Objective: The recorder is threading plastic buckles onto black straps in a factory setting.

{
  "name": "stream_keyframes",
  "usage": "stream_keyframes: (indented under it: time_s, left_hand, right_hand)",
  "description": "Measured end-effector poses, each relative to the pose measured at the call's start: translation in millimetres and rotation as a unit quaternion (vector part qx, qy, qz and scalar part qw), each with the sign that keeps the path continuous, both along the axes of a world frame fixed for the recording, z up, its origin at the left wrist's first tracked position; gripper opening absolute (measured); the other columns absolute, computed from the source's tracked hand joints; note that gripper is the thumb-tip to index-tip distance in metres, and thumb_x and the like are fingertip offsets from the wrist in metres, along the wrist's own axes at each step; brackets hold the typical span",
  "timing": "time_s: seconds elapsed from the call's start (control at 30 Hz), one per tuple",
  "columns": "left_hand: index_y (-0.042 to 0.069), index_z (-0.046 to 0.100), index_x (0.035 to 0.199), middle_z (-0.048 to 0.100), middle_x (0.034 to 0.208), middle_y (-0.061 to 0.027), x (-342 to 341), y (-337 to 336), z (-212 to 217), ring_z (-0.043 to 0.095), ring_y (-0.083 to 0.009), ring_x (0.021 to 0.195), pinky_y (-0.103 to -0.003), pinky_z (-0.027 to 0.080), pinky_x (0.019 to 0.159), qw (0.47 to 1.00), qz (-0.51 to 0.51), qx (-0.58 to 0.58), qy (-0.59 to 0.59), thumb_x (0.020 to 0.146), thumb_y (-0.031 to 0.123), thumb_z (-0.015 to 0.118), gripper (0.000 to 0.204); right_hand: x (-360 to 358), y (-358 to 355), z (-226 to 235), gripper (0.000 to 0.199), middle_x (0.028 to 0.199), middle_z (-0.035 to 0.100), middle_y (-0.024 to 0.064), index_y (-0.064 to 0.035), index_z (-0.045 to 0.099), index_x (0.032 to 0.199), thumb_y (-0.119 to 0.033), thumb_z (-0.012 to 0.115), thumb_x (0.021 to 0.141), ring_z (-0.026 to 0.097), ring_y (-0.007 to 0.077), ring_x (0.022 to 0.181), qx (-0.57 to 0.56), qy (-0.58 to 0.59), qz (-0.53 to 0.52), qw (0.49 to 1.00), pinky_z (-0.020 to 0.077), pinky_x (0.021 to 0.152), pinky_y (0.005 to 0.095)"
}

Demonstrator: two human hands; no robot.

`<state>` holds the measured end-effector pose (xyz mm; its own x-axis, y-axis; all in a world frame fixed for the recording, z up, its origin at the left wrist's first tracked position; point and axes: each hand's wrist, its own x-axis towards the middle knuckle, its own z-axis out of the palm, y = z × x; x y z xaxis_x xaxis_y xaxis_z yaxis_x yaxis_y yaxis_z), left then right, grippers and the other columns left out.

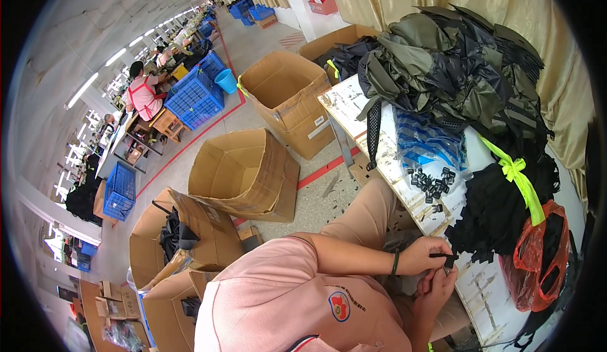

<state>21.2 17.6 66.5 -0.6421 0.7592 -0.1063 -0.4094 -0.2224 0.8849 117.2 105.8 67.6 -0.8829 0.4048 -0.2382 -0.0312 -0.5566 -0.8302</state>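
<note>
Over the worn edge of the white table [475, 292], my two hands are close together. My left hand [422, 255], with a dark band at its wrist, is closed in a pinch on a small black strap piece [449, 261]. Just below it, the curled fingers of my right hand [436, 290] meet the same piece; whether they grip a second small part is hidden. Beyond my hands lies a pile of black straps [484, 216], tied with a neon yellow strip [520, 176]. Several small black buckles [434, 184] lie loose by a clear plastic bag with blue stripes [427, 140].
Dark green and black fabric pieces [442, 67] heap at the table's far end. A red plastic bag [536, 260] lies at the right. Large open cardboard boxes [278, 181] stand on the floor to my left. Farther off are blue crates [196, 96] and a seated person [144, 92].
</note>
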Motion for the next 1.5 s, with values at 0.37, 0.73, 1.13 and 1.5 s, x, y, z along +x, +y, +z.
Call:
stream_keyframes:
  time_s: [0.37, 0.73, 1.13, 1.5]
  left_hand:
    - [-0.001, 0.059, 0.092, 0.061, 0.086, -0.0043, 1, 2, -11, 0.057, -0.0084, 0.076, -0.023, 0.047, 0.066, 0.995, 0.024, -0.002, 0.102, 0.083, -0.001, 0.058, 0.01]
    - [0.002, 0.061, 0.084, 0.056, 0.077, -0.0092, -1, 1, -7, 0.056, -0.0239, 0.073, -0.03, 0.045, 0.065, 0.917, 0.099, -0.061, 0.381, 0.072, 0.004, 0.064, 0.012]
    - [0.0, 0.063, 0.083, 0.062, 0.07, -0.0078, -30, -15, -12, 0.057, -0.0135, 0.065, -0.029, 0.045, 0.059, 0.863, -0.415, -0.067, 0.28, 0.075, 0.014, 0.073, 0.019]
    - [0.001, 0.06, 0.084, 0.06, 0.071, -0.0058, -8, -10, -40, 0.054, -0.0112, 0.062, -0.027, 0.043, 0.057, 0.951, -0.149, -0.133, 0.235, 0.078, 0.013, 0.067, 0.014]
  right_hand:
    - [4, 1, -2, 0.031, 0.066, 0.044, 0.0, -0.0037, 0.039, 0.115, -0.019, 0.053, 0.092, 0.032, 0.0037, 0.043, -0.036, 0.03, 0.01, 0.999, 0.0244, 0.037, 0.0182]
    - [1, 3, 7, 0.019, 0.063, 0.039, -0.0016, -0.0053, 0.04, 0.103, -0.018, 0.05, 0.093, 0.03, 0.0028, 0.044, -0.017, -0.003, -0.058, 0.998, 0.0228, 0.038, 0.0182]
    - [25, 41, 0, 0.018, 0.059, 0.045, -0.0007, -0.0087, 0.044, 0.088, -0.014, 0.061, 0.083, 0.041, 0.0081, 0.045, 0.064, -0.092, 0.213, 0.971, 0.0297, 0.039, 0.0209]
    - [7, 47, 0, 0.01, 0.074, 0.047, -0.0019, 0.0005, 0.052, 0.083, -0.003, 0.061, 0.081, 0.045, 0.0072, 0.064, 0.353, -0.097, 0.126, 0.922, 0.0364, 0.057, 0.0214]
